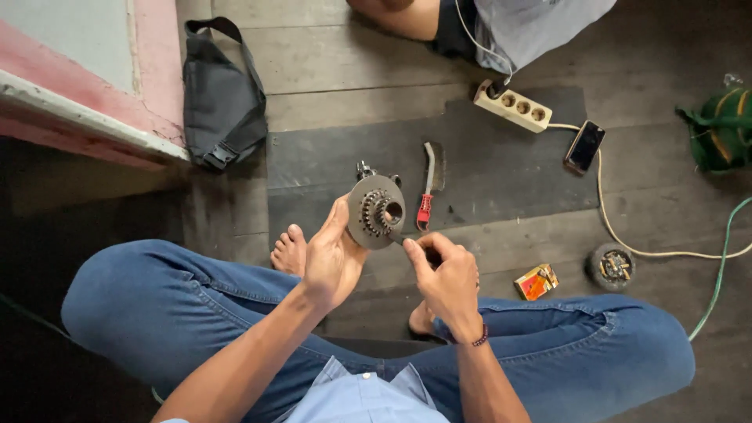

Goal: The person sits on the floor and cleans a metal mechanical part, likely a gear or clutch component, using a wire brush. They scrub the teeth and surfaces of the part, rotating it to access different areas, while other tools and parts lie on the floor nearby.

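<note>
Over lap | left hand (333,258) grips geared disc (376,211) | right hand (446,278) pinches small tool (401,243)

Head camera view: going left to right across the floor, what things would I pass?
Black pouch bag → round metal disc with a gear held in the left hand → red-handled brush → power strip → phone → small round part → green bundle.

- Left hand (333,254) grips a round metal disc with a toothed hub (377,211).
- Right hand (445,274) pinches a thin tool against the disc.
- Red-handled wire brush (426,188) lies on the dark floor mat (501,168).
</note>
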